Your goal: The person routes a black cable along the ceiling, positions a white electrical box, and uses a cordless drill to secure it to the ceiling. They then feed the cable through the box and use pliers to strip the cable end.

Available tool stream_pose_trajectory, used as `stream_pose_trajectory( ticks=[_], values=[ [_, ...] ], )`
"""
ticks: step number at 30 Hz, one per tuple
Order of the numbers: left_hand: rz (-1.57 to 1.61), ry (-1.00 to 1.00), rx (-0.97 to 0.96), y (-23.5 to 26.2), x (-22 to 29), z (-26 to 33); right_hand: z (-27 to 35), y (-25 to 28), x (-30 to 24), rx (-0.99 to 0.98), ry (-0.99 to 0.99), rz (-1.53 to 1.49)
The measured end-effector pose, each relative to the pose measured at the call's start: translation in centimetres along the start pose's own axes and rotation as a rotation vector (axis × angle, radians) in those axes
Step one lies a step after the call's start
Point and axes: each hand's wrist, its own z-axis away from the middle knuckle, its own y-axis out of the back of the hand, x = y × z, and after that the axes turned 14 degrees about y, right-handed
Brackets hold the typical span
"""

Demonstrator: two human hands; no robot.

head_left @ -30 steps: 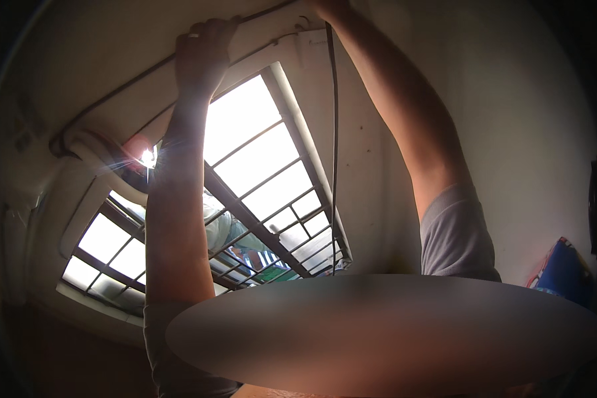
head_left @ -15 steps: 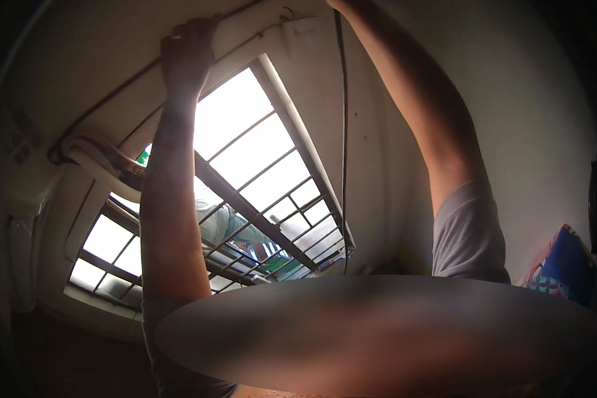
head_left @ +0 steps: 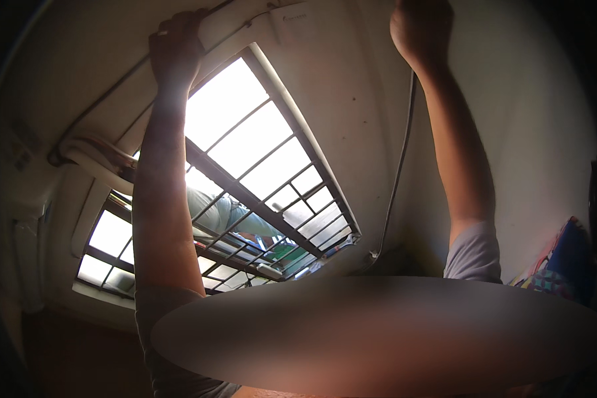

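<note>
Both my arms reach up along the wall. My left hand [head_left: 177, 52], at the upper left, is closed around a dark cable [head_left: 106, 99] that runs slanting along the wall. At the top edge my right hand [head_left: 423, 32] is a fist, its upper part cut off by the frame. A hanging length of cable [head_left: 399, 162] emerges below that fist and slants down to the right side of the window. How the cable runs between my two hands lies outside the picture.
A barred window [head_left: 245, 126] takes up the middle, with a second barred window [head_left: 106, 249] at lower left. A pale wrapped pipe [head_left: 99, 169] bends near the left arm. Colourful fabric [head_left: 564, 265] lies at far right. A blurred oval covers the lower middle.
My right hand has come down into view and shifted right, pulling the hanging cable from nearly vertical to slanted. My left hand keeps its grip, slightly further left in the picture.
</note>
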Motion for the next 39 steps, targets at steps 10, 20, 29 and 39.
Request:
stream_pose_trajectory(
  ticks=[10, 20, 29, 39],
  values=[
    [0.196, 0.060, -0.137, 3.3, 0.3, -0.8, -1.8, -1.0, 0.5, -0.109, 0.065, 0.065],
    [0.347, 0.313, -0.385, 5.9, 0.5, -0.6, -3.6, 0.6, 0.6, -0.047, 0.517, 0.293],
    [0.420, 0.396, -0.487, 6.3, 0.8, -1.1, -3.6, 1.0, -1.0, 0.365, -0.533, -0.669],
    [0.504, 0.437, -0.543, 6.2, 0.7, -0.9, -2.7, 1.4, 11.5, 0.243, -0.720, -0.279]
  ],
)
